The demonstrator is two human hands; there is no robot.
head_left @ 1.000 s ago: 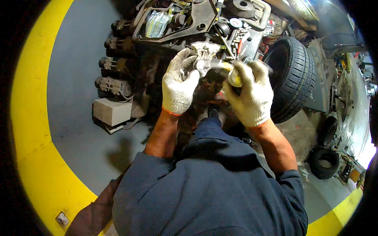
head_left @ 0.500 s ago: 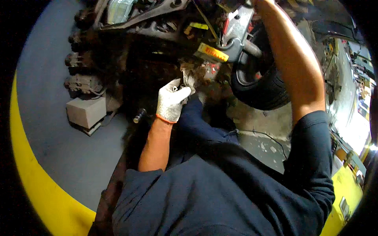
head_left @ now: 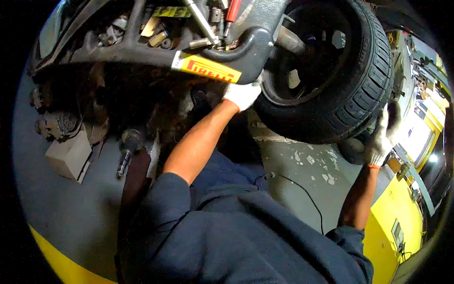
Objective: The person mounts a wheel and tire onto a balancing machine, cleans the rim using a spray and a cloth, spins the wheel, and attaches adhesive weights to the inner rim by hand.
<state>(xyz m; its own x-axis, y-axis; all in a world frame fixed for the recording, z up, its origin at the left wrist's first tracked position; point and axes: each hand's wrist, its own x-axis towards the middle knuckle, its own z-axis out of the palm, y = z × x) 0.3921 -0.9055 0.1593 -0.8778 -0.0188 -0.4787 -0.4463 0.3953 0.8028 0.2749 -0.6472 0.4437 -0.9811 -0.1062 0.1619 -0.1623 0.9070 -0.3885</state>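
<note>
A black tyre on a dark wheel (head_left: 326, 113) stands upright at the upper right, fitted against the end of a thick metal shaft (head_left: 291, 41). My left hand (head_left: 242, 96), in a white knit glove, is at the tyre's left edge, just under the corner of a black tool tray (head_left: 127, 56). Its fingers are mostly hidden there. On the other side, my right hand (head_left: 383, 139), gloved the same way, lies along the tread with its fingers stretched upward. Nothing shows in its palm.
The tray holds a red-handled tool (head_left: 232, 13), a metal bar tool (head_left: 201, 21) and small metal parts. An impact wrench (head_left: 128, 146) hangs at the left by a pale box (head_left: 69, 156). A black cable (head_left: 305, 189) runs over the flaking grey floor. Yellow machinery (head_left: 392, 213) stands right.
My right hand has come down from the top of the view to the tyre's right side. My left hand has moved right, to its left edge. The view has shifted, bringing tyre and tray closer.
</note>
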